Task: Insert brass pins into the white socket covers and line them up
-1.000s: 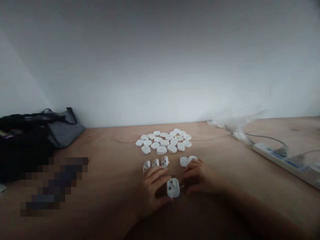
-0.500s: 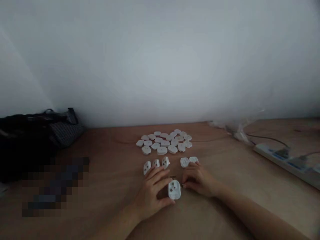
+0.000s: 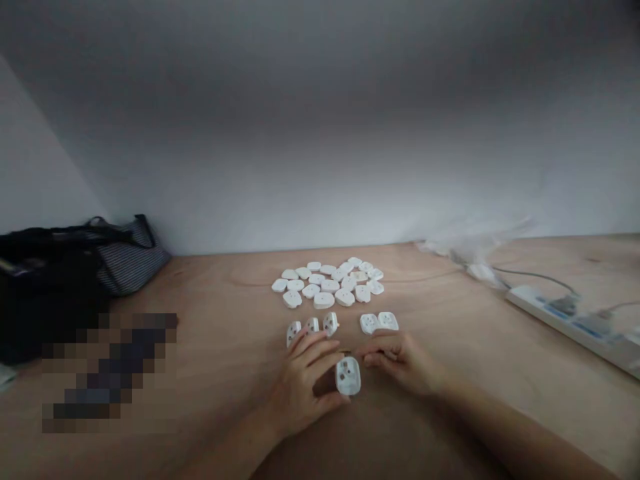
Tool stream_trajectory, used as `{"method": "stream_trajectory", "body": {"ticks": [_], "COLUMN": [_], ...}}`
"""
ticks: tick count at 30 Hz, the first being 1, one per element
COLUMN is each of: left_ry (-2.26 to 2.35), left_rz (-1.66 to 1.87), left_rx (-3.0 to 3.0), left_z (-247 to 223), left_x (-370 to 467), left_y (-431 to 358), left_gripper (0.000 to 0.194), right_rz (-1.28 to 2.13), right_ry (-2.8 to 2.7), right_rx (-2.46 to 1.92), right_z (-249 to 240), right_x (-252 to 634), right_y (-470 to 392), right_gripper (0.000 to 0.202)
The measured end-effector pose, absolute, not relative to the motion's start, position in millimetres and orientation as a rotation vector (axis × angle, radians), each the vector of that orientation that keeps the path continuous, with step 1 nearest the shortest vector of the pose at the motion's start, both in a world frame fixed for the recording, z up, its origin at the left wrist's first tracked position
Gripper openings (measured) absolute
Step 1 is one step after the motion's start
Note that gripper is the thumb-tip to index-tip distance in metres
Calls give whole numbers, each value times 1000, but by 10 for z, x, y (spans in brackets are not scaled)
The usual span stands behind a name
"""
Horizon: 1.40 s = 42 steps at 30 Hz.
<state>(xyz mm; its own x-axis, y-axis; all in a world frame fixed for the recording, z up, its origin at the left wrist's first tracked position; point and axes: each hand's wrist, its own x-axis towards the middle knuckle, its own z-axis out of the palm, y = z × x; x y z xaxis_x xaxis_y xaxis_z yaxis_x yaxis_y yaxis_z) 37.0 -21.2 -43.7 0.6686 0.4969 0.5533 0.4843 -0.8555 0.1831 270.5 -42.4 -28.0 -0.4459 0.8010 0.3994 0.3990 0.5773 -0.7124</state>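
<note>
While white casing [image 3: 349, 377] sits pinched in left grip [image 3: 304, 381], right grip [image 3: 403, 363] beside, contents unclear.

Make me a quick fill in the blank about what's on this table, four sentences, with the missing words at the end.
1. A white shell is held in the person's ____ hand.
2. The number of upright pieces in the row just beyond that hand is ____.
3. The number of white pieces side by side just beyond the right hand is ____.
4. The power strip lies on the ____ side of the picture.

Missing words: left; three; two; right.
</note>
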Motion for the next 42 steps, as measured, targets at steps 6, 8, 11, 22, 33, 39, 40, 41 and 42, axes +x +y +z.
{"method": "stream_trajectory", "body": {"ticks": [6,8,11,22,33,39,40,41,42], "left_ry": [867,871,865,859,851,850,860,863,858], "left_rz": [942,952,956,979,956,974,977,978,984], "left_rx": [2868,2860,2851,2842,2872,2871,2866,2865,2865], "left_z": [-427,-433,-440,-420,-360,-385,-387,-389,-391], "left_x": [373,372,373,393,393,394,394,395,398], "left_y": [-217,-211,-202,-212,-220,-211,-211,-211,-211], "left_gripper": [50,48,48,45,48,48,48,49,49], "right_rz": [624,498,402,118,307,510,545,581,613], "right_ry": [-2011,-2078,-2156,-2143,-2111,-2148,-2152,-2149,-2137], "right_rx": [-997,-956,-898,-901,-1151,-1279,-1262,-1245,-1230], "right_z": [-278,-286,-304,-379,-248,-193,-199,-209,-222], "right_x": [2609,2611,2623,2538,2597,2574,2569,2565,2561], "right_y": [-500,-495,-481,-516,-535,-529,-526,-521,-515], "right_gripper": [10,11,9,11,23,24,24,24,24]}}
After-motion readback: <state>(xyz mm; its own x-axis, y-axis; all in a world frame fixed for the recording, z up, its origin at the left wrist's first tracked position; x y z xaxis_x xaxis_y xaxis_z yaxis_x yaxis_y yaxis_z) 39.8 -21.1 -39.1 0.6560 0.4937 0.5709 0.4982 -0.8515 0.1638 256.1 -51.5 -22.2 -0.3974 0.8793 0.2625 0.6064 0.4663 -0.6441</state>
